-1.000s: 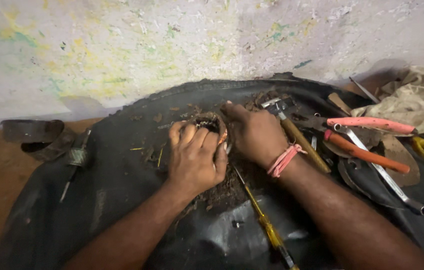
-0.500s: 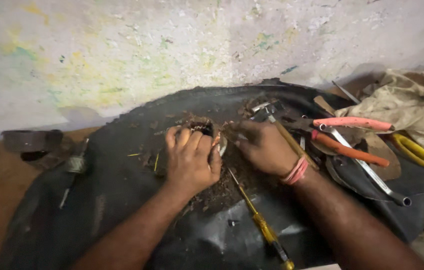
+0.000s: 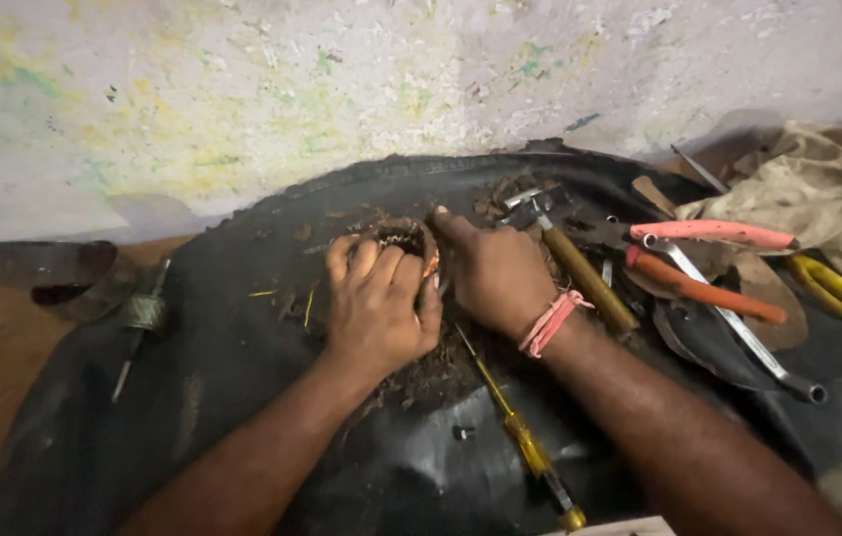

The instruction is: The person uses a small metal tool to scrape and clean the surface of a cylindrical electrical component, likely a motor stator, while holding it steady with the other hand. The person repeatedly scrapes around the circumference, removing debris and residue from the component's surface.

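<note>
Both hands are down on the black rubber sheet (image 3: 242,417). The left hand (image 3: 376,308) has its grip curled around a small round coil (image 3: 403,238), pinning it. The right hand (image 3: 495,278) is closed beside it, thumb pressing in. Scraps lie scattered around, so stripping looks underway, not finished. Screwdriver (image 3: 520,442) and hammer (image 3: 575,263) lie idle nearby.

His left hand (image 3: 376,308) covers most of the small coiled part (image 3: 403,238), so its shape stays unclear. The yellow-handled screwdriver (image 3: 520,437) runs under his right wrist, and the black rubber sheet (image 3: 242,397) is cut off below.
</note>
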### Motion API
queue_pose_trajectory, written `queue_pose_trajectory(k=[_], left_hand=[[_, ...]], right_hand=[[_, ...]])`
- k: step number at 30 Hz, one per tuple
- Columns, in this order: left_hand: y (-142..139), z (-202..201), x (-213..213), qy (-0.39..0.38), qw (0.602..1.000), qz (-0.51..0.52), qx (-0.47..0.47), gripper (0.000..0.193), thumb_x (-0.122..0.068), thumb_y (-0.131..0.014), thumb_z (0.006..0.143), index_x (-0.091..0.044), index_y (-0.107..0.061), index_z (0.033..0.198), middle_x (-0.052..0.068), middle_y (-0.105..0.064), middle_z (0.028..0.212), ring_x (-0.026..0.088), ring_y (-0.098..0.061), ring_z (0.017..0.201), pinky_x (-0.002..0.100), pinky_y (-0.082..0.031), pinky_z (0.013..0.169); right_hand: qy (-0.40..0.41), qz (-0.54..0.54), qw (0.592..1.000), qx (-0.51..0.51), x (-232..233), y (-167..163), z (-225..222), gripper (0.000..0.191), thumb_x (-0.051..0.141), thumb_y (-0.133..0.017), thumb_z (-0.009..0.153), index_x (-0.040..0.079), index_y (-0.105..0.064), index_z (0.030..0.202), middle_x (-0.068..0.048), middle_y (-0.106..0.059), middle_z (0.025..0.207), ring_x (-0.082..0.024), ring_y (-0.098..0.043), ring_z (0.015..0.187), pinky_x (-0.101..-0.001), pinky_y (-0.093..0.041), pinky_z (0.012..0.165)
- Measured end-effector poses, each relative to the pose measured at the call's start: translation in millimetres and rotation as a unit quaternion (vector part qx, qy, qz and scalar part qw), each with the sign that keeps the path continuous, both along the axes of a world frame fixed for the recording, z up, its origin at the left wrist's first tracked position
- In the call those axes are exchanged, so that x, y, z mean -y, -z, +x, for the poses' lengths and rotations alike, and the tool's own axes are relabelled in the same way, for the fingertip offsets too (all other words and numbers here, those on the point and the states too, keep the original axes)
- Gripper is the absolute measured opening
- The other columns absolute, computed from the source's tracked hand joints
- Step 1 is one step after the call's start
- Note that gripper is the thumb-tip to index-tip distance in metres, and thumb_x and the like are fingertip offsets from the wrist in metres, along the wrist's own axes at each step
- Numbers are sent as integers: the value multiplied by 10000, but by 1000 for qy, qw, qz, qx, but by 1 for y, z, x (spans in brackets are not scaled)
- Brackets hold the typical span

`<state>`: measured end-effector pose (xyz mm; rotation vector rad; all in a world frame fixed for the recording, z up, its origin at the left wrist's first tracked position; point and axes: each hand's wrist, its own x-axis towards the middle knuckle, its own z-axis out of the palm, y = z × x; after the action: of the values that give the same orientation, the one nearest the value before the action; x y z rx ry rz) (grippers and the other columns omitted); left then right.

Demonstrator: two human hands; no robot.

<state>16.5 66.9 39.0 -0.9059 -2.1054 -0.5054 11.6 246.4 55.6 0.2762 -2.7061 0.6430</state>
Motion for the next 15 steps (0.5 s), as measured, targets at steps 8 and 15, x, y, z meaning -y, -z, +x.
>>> queue_pose_trajectory(k=[8,15], left_hand=[[0,-6,-5,6,1000,13,-16,167,-207,-669,874,-66,-626,953,119,-589,902,347,-580,957,602,-392,1009],[1,-9,-3,5,1000,12,-5,166,-216,-656,864,-65,-619,920,121,-591,886,336,-577,927,610,-382,1005]], right_hand=[[-103,-172,977,-71,-19,13,32,400,11,-649,856,17,-667,1256,-244,-730,961,-404,-729,803,-442,-579,690],[-78,-159,978,-114,-15,13,9,375,-6,-600,908,33,-657,1277,-219,-750,966,-391,-736,810,-441,-584,689]])
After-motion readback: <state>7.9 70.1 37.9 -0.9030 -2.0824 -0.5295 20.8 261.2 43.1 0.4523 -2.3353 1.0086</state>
